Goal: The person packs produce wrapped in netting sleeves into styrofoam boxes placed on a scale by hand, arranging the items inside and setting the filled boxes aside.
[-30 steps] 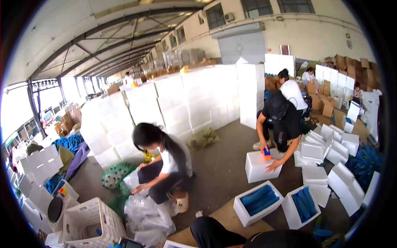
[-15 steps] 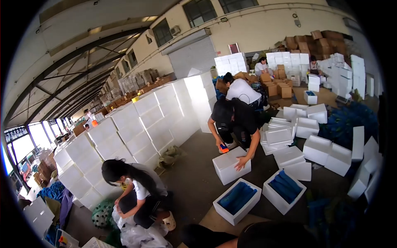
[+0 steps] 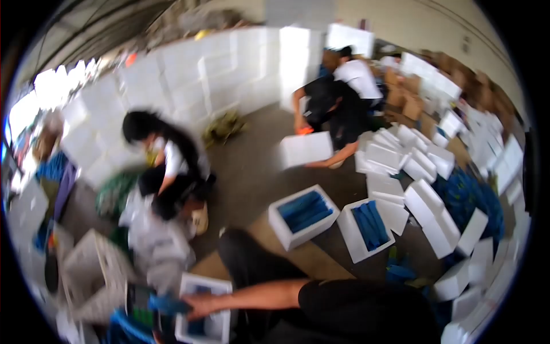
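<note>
From the lower right, my right arm stretches across to the left. My right hand is closed around one end of a slim blue bundle, blurred by motion. Below this hand stands a white foam box with some blue contents. The bundle is over or beside a dark device with a green panel, perhaps a scale. I cannot make out my left hand. Two open foam boxes, one nearer and one farther right, hold similar long blue bundles.
A crouching person in black holds a closed foam box and an orange tool. Left, another person squats by clear plastic sheeting. A pale crate stands lower left. Stacked foam boxes form a wall; loose boxes and lids lie right.
My view has tilted down and turned. My right arm and hand have come into sight with a blue bundle. The person in black has lifted or tilted the closed foam box.
</note>
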Demonstrator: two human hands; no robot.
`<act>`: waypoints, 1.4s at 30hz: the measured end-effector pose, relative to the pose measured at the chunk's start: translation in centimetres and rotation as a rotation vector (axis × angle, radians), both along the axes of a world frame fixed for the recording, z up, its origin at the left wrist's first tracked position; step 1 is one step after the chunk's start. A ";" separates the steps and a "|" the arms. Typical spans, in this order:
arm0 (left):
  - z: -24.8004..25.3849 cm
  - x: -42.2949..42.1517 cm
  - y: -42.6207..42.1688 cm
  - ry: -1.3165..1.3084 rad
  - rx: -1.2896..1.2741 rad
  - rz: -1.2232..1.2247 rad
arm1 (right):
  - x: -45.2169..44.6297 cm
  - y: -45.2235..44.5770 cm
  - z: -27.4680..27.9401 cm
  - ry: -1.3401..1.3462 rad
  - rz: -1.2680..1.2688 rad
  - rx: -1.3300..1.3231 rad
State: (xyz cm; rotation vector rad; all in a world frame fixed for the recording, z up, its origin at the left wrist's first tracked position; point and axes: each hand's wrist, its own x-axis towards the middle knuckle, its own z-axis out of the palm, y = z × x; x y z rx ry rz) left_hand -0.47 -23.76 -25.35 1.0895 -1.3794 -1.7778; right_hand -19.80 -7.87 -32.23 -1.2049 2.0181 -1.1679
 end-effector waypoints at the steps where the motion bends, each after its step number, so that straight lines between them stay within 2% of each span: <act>1: 0.1 -0.1 0.6 -0.048 0.025 0.031 | -1.0 0.3 0.0 -0.011 0.053 0.028; 2: -1.9 1.7 1.0 0.089 -0.046 0.056 | -1.9 0.8 0.0 -0.022 0.107 0.056; 3: -1.8 2.7 1.3 0.063 -0.011 0.106 | -3.2 0.3 -0.4 0.046 0.145 0.132; 4: 0.3 2.2 2.3 0.024 0.074 0.200 | -4.3 0.3 -0.8 -0.083 0.201 0.077; 5: 0.7 2.8 2.7 0.004 0.038 0.202 | -5.0 0.9 2.6 -0.017 0.191 0.153; 6: 1.0 3.1 2.8 0.022 0.115 0.277 | -6.0 0.3 2.2 0.131 0.220 0.165; 7: 1.2 3.3 2.7 0.044 0.125 0.302 | -5.9 0.4 4.4 0.142 0.216 0.161; 9: 1.2 4.0 3.1 0.062 0.172 0.290 | -5.8 -0.3 3.9 0.373 0.287 0.163; 12: 1.1 4.5 2.8 0.076 0.218 0.317 | -4.5 -2.1 -0.2 0.591 0.501 0.185; 13: 0.8 4.7 2.7 0.075 0.231 0.317 | -3.4 -2.7 -0.5 0.583 0.582 0.350; 15: 0.5 4.9 2.3 0.072 0.257 0.311 | -1.5 -3.2 -4.3 0.638 0.733 0.350; 17: 0.3 5.0 2.2 0.092 0.259 0.304 | 0.3 -2.9 -8.9 0.657 0.779 0.395; 19: 0.4 4.7 1.9 0.087 0.269 0.295 | 1.5 -2.7 -10.7 0.560 0.971 0.764; 24: 0.1 4.3 1.5 0.067 0.303 0.230 | 0.1 -2.5 -13.7 0.267 0.807 0.699; 27: 0.9 3.3 1.5 0.057 0.267 0.210 | 0.0 -2.3 -10.0 0.477 0.906 0.578; 34: 0.0 2.0 2.0 -0.055 0.226 0.088 | -0.3 -3.0 -9.9 0.523 0.956 0.610; 36: -0.4 1.5 2.5 -0.093 0.216 0.062 | -1.4 -3.7 -10.7 0.218 0.839 0.428; 37: -0.7 1.3 2.8 -0.083 0.219 0.029 | -1.0 -4.2 -8.9 0.061 0.778 0.343; 38: -0.8 0.9 3.4 -0.071 0.190 -0.005 | -1.1 -4.7 -6.9 -0.237 0.641 0.428; 39: -0.7 0.5 3.7 -0.057 0.156 -0.038 | -1.0 -6.2 -0.1 -0.877 0.620 0.386; 41: -1.2 0.3 4.5 -0.138 0.036 -0.217 | -0.2 -5.9 2.9 -1.267 0.365 0.176; 42: -0.7 0.6 4.2 -0.295 0.004 -0.376 | -0.5 -6.0 2.8 -1.138 0.399 0.167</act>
